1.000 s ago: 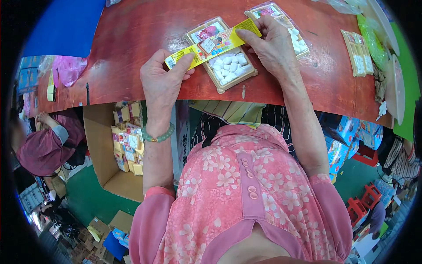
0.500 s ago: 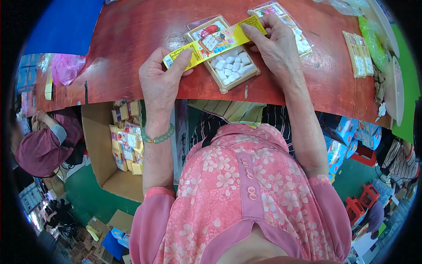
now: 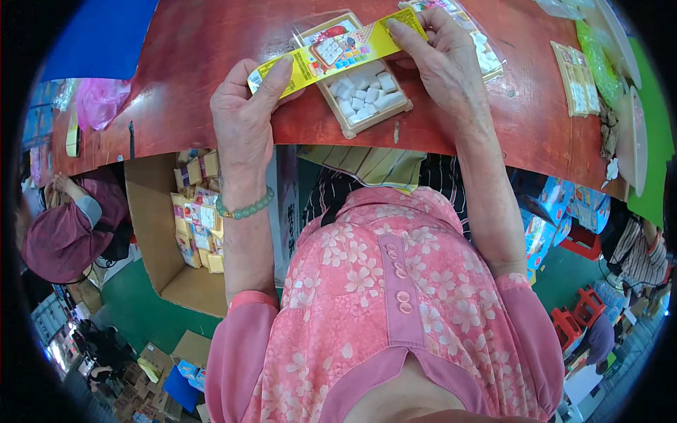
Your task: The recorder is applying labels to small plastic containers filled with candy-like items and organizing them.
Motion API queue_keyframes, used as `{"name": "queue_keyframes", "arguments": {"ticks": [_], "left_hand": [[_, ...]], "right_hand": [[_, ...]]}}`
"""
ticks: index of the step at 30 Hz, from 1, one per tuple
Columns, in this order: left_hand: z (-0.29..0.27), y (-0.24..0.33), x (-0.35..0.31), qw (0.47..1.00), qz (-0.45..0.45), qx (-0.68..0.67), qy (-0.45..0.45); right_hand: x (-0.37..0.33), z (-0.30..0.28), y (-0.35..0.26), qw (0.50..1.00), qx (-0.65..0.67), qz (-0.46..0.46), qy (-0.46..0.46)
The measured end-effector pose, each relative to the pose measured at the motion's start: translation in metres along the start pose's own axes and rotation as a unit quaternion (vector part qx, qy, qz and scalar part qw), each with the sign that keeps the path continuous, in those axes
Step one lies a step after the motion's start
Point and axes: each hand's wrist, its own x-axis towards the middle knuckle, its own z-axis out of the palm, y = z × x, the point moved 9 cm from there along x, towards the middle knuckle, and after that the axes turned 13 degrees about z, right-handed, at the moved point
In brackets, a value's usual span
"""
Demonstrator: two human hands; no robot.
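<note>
A yellow printed paper band point(image 3: 345, 51) is stretched between my two hands. My left hand point(image 3: 248, 102) pinches its left end between thumb and fingers. At the upper right, my right hand point(image 3: 446, 67) grips the other end. Just below the band lies a pale tan tray point(image 3: 349, 129), partly covered by it. White pillow-shaped pieces point(image 3: 363, 95) fill the tray's near part, and a card with a strawberry picture point(image 3: 331, 32) shows at its far end. Behind my right hand is another such filled pack point(image 3: 486, 58) in clear wrap.
On the red table point(image 3: 187, 92) a tan pack point(image 3: 580, 81) lies at the right, near a green plastic bag point(image 3: 596, 67). A pink bag point(image 3: 102, 102) sits at the left. Below stand a carton of finished packs point(image 3: 159, 233) and blue boxes point(image 3: 539, 236). A seated person point(image 3: 74, 233) is at left.
My left hand has shifted slightly left and up with its end of the band. The band now sits a little higher above the tray; both hands keep their hold.
</note>
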Motion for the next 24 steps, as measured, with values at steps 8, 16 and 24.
{"name": "queue_keyframes", "arguments": {"ticks": [8,16,24], "left_hand": [[0.003,0.003,-0.003,0.999,0.013,0.047,-0.023],[0.008,0.008,-0.005,0.991,0.046,0.124,-0.032],[0.015,0.008,-0.012,0.988,0.053,0.143,-0.028]], "right_hand": [[0.000,0.004,0.001,0.999,0.037,0.009,-0.005],[0.000,0.009,-0.001,0.988,0.144,0.004,-0.061],[-0.008,0.011,-0.007,0.990,0.127,0.026,-0.059]]}}
